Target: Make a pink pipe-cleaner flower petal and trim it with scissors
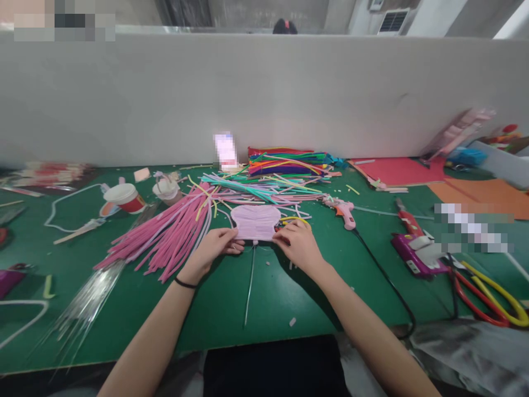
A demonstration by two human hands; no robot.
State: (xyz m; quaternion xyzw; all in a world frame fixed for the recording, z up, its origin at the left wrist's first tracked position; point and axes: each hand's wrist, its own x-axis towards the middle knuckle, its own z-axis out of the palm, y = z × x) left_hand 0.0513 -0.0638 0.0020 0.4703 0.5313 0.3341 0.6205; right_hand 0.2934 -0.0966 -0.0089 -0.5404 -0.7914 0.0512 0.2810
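A pale lilac shape made of pipe cleaners laid side by side (256, 221) is held out flat in front of me. From the middle of its lower edge a thin wire stem (249, 286) points toward me. My left hand (223, 242) pinches its lower left corner between thumb and fingers. At the lower right corner my right hand (295, 240) is closed on it in the same way. Just left of the shape lies a big bundle of pink pipe cleaners (173, 231). Teal and lilac pipe cleaners (243, 187) are strewn right behind it.
A pink glue gun (345, 212) with a black cord lies to the right, near a purple power strip (413, 256) and red-and-yellow-handled pliers (491, 298). Paper cups (126, 197) and thin wires (95, 292) are on the left. A grey partition (264, 94) rises behind.
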